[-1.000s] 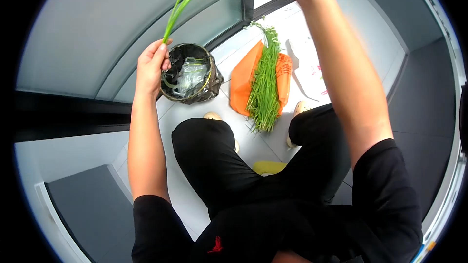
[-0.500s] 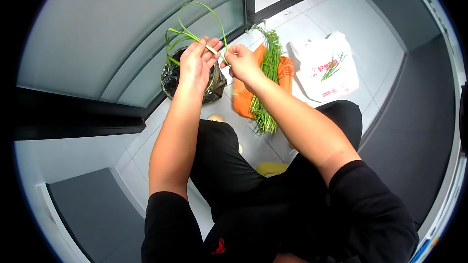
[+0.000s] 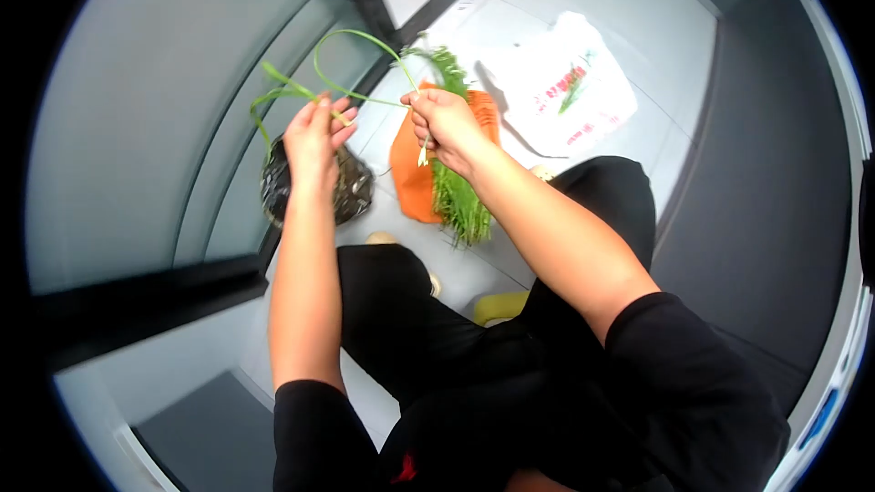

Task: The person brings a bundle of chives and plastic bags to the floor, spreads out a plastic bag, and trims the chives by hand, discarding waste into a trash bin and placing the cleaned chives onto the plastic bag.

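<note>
My left hand (image 3: pixel 313 141) pinches a few long green garlic chive blades (image 3: pixel 290 89) between thumb and forefinger, its other fingers loosely curled. They trail off to the left above a bin lined with a black plastic bag (image 3: pixel 355 189). My right hand (image 3: pixel 447 130) is closed on another garlic chive (image 3: pixel 424 157), whose pale end sticks out below the fingers while the long blade loops up and leftward. Below the right hand, a thick bunch of garlic chives (image 3: pixel 463 210) lies on an orange bag (image 3: pixel 412 178). The hand partly covers the bunch.
A white plastic bag (image 3: pixel 524 118) with red print lies on the floor to the right, a few green pieces (image 3: pixel 572 91) on top. A frosted glass panel (image 3: pixel 137 128) with a dark frame stands at left. My knees and a yellow-green seat (image 3: pixel 497 307) are below.
My hands have moved apart, the right one carrying a garlic chive away from those in the left. Its pale end now hangs below my right fingers. The camera view has shifted and turned.
</note>
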Demonstrator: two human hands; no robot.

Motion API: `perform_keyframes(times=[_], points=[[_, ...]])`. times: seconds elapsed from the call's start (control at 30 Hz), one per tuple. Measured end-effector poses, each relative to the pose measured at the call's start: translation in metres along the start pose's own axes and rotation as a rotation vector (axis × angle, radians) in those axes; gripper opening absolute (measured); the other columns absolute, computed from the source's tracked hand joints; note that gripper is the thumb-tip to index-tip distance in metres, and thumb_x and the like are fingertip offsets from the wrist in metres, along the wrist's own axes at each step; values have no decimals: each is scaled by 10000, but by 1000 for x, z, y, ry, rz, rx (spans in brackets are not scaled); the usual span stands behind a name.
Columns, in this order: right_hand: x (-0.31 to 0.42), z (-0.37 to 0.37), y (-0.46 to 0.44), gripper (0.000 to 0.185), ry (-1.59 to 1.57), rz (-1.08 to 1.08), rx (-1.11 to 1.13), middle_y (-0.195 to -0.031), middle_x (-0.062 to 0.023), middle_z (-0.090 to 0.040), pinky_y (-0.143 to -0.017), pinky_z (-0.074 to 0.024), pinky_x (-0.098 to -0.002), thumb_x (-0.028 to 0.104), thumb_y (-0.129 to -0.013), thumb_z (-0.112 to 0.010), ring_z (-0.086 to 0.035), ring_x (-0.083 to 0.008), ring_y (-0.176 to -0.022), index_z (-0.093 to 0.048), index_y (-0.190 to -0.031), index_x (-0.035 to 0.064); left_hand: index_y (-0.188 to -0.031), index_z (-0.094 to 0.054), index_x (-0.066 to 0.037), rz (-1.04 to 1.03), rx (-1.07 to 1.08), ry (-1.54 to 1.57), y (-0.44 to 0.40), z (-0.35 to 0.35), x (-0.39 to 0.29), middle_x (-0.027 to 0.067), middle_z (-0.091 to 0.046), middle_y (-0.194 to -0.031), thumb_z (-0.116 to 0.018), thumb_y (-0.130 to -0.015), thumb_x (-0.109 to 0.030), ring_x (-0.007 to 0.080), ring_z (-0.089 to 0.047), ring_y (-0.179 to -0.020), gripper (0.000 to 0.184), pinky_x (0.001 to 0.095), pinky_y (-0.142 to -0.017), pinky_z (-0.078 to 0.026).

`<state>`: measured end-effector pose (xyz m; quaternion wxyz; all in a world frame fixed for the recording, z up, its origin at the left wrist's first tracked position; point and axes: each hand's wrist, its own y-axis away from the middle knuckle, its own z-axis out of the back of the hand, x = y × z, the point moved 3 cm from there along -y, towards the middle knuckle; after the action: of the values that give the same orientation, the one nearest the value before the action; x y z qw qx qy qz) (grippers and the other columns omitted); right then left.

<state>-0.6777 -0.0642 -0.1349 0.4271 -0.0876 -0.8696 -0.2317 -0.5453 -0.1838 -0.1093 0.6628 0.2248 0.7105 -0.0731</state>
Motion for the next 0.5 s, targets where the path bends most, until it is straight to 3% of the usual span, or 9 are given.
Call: perform_keyframes(times=[0.1, 0.17, 0.23, 0.33, 0.5], points=[[28, 52, -25, 155, -210, 125, -172, -579, 14, -410, -395, -280, -231, 162, -902, -430, -361, -82, -453, -502, -921, 26, -1098, -509, 44, 71, 120, -191, -20, -45, 8, 141, -611, -924, -518, -875, -179, 167, -622, -739, 316, 231, -616, -538], [69, 78, -30, 183, -263, 212, -246, -603, 3, -430, -479, -377, -238, 144, -902, -439, -421, -112, -519, -515, -976, -5, -1089, -519, 35, 107, 242, -208, -31, -97, 20, 132, -612, -913, -526, -871, -180, 159, -618, -727, 306, 225, -608, -530], [108, 108, -42, 206, -115, 358, -310, -658, -17, -511, -580, -443, -257, 165, -891, -479, -541, -137, -623, -539, -1000, 2, -1070, -539, 9, 150, 378, -227, -41, -160, 35, 98, -612, -857, -541, -864, -179, 128, -596, -675, 280, 209, -580, -502], [155, 172, -54, 201, 384, 528, -499, -713, -36, -580, -594, -410, -252, 177, -862, -522, -509, -110, -615, -587, -920, -4, -1027, -567, -4, 136, 593, -350, -36, -264, 49, 56, -596, -782, -522, -875, -181, 93, -551, -619, 238, 198, -541, -455], [155, 279, -52, 173, 351, 480, -634, -658, -51, -579, -579, -433, -263, 155, -842, -534, -538, -113, -615, -599, -898, 5, -981, -598, -16, 121, 759, -470, -51, -367, 117, 35, -597, -750, -486, -880, -189, 69, -506, -542, 229, 203, -488, -412]])
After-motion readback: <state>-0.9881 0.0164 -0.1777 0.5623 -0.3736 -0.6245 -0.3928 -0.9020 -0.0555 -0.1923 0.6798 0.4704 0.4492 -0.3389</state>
